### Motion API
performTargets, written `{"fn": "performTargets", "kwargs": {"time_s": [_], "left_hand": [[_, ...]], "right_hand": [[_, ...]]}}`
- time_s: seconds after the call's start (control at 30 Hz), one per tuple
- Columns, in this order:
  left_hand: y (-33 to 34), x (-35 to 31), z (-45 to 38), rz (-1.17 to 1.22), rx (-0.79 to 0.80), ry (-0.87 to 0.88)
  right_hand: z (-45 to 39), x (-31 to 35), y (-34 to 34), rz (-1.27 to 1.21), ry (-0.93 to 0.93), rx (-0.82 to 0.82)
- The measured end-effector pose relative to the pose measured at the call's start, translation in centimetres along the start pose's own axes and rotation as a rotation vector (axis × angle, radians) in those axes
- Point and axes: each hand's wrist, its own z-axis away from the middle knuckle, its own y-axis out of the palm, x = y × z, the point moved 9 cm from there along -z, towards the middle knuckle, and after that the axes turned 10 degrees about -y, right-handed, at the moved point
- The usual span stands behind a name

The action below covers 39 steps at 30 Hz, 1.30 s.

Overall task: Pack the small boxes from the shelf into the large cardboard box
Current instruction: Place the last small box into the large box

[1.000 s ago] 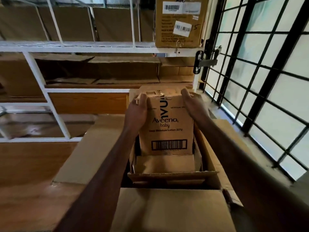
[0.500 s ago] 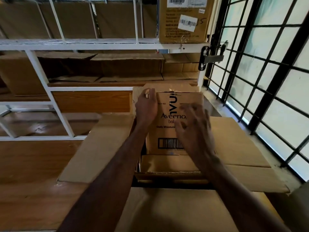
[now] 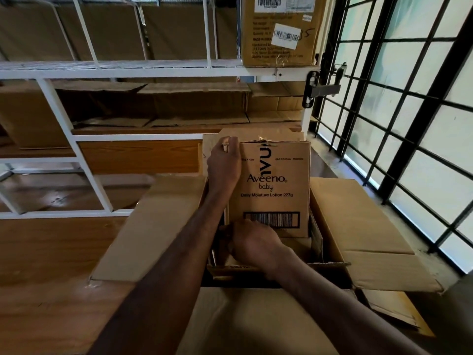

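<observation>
A small brown carton printed "Aveeno baby" (image 3: 276, 185) stands upright inside the large open cardboard box (image 3: 153, 226). My left hand (image 3: 224, 167) grips the carton's top left corner. My right hand (image 3: 256, 244) is low at the carton's bottom left corner, with fingers curled. What those fingers hold is hidden. Another brown carton (image 3: 294, 245) lies flat inside the large box, under and in front of the upright one.
A white metal shelf rack (image 3: 153, 70) stands behind the large box, with flattened cardboard on its levels. A labelled carton (image 3: 279, 32) sits on the upper shelf at the right. A black window grille (image 3: 409, 124) closes off the right side. The large box's flaps (image 3: 358, 221) spread outward.
My right hand left the carton's top right corner and dropped to its bottom left corner. My left hand kept its hold at the top. The carton now stands straighter.
</observation>
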Motion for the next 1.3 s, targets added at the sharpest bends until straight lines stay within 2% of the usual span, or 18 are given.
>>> {"fn": "performTargets", "kwargs": {"time_s": [0.33, 0.53, 0.63, 0.73, 0.8, 0.87, 1.07, 1.17, 1.3], "left_hand": [[0.3, 0.1, 0.2, -0.009, -0.011, 0.003], [0.4, 0.4, 1.7, -0.037, 0.040, 0.015], [0.8, 0.9, 2.7, -0.054, 0.051, 0.040], [0.8, 2.2, 3.8, -0.038, 0.073, 0.047], [0.9, 3.0, 4.6, -0.033, 0.091, 0.037], [1.2, 3.2, 5.5, -0.069, 0.098, 0.036], [1.6, 3.8, 6.8, -0.206, 0.128, 0.059], [2.0, 3.8, 7.2, -0.270, 0.157, 0.093], [1.9, 4.6, 8.9, -0.455, 0.140, 0.127]], "right_hand": [[1.7, 0.3, 2.3, 0.138, -0.084, -0.014], [4.3, 0.4, 2.6, -0.044, -0.052, -0.053], [6.0, -0.1, 2.1, -0.044, -0.012, -0.132], [7.2, -1.2, 1.7, -0.062, 0.032, -0.140], [7.7, -2.0, 1.2, -0.160, 0.054, -0.146], [8.2, -3.4, 0.5, -0.319, 0.085, -0.230], [9.6, -8.7, -0.5, -0.561, 0.274, -0.487], [11.1, -11.3, -0.6, -0.669, 0.441, -0.664], [11.6, -12.9, 0.3, -0.791, 0.514, -0.699]]}}
